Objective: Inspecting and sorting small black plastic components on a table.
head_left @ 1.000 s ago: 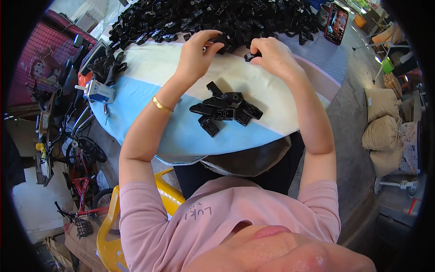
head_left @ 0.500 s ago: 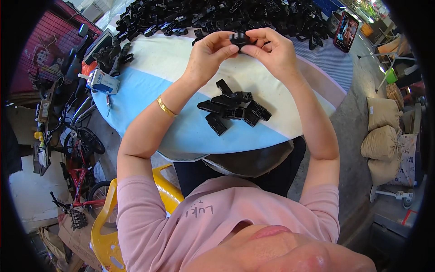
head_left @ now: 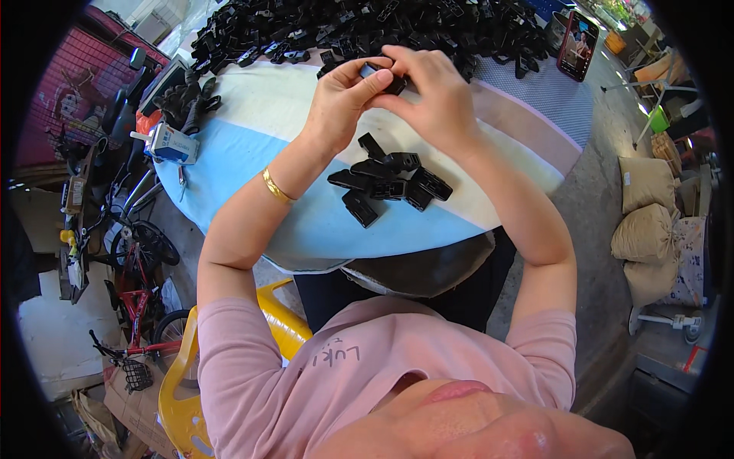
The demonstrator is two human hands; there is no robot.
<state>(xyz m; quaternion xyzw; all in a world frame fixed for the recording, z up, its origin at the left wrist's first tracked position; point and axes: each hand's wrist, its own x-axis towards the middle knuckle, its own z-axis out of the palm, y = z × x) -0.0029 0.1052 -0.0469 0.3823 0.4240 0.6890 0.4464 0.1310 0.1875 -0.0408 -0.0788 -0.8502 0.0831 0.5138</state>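
Observation:
Above the far half of the cloth-covered table (head_left: 252,161), a small black plastic part (head_left: 395,84) is held between both hands. My left hand (head_left: 342,103) pinches it with thumb and fingers; a gold bangle is on that wrist. My right hand (head_left: 437,96) closes around its other side, thumb and fingers touching it. Fingers cover much of the part, so its full shape is hidden. Nearer to me, below the hands, lies a small heap of similar black plastic parts (head_left: 390,188). A large pile of them (head_left: 329,30) spreads along the far side.
A phone (head_left: 578,46) stands upright at the far right. On the left edge lie a blue-and-white box (head_left: 173,145) and dark gloves (head_left: 183,103). A yellow chair (head_left: 180,390) and a red bicycle (head_left: 136,314) are at left; stuffed sacks (head_left: 644,233) stand at right.
My right hand has moved slightly left and turned, its fingers now over the part. The part has tilted and shifted a little left with my left hand.

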